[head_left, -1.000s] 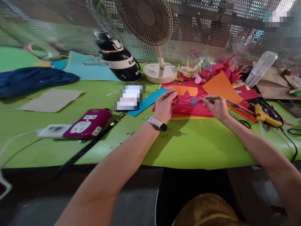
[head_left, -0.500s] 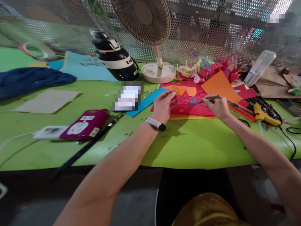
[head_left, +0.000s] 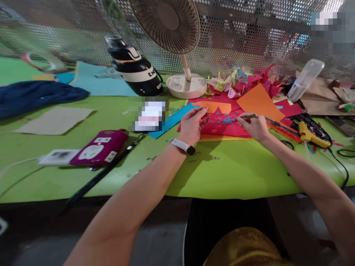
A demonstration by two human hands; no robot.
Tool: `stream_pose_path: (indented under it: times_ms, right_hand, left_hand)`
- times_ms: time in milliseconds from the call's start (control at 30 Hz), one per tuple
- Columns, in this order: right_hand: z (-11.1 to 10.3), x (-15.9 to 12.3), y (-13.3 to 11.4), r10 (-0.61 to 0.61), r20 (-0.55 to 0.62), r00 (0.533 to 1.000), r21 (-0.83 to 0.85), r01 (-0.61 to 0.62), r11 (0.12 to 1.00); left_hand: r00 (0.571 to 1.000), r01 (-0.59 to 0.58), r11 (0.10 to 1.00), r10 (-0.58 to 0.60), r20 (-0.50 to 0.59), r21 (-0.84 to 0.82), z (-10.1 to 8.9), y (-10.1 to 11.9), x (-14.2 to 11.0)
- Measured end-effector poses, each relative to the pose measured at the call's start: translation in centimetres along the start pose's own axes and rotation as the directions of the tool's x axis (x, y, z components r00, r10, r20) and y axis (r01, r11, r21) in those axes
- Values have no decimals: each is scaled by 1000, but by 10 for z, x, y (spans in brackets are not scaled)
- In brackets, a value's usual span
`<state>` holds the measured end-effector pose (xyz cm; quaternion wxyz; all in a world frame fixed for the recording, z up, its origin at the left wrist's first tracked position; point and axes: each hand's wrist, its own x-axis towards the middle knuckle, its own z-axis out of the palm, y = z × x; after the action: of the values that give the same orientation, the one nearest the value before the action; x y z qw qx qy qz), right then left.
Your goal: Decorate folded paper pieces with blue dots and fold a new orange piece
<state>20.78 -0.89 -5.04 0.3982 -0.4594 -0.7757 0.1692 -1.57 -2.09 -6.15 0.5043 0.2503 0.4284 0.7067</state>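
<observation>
My left hand is closed in a pinch over the left part of the red paper sheet. Between its fingers a small piece of red paper partly shows. My right hand grips slim metal tweezers, their tip pointing left and too small to make out. Between the hands, tiny blue paper bits lie scattered on the red sheet. Just behind them is an orange paper strip, and a larger orange sheet lies behind my right hand.
A phone and blue paper lie left of my left hand. Behind stand a fan and a black bottle. Folded paper pieces are heaped at the back. Scissors and a yellow glue gun lie right.
My right hand and the tweezers have shifted very slightly to the left. My left hand stays nearly in place, and the view has moved a little.
</observation>
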Motion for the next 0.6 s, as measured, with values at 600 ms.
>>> stream_pose_path:
  times_ms: [600]
  right_hand:
    - [-2,2,-2,-26,38,999,-134,30,991]
  left_hand:
    - [999,24,1000,-25,-20,-11,2,2,-1]
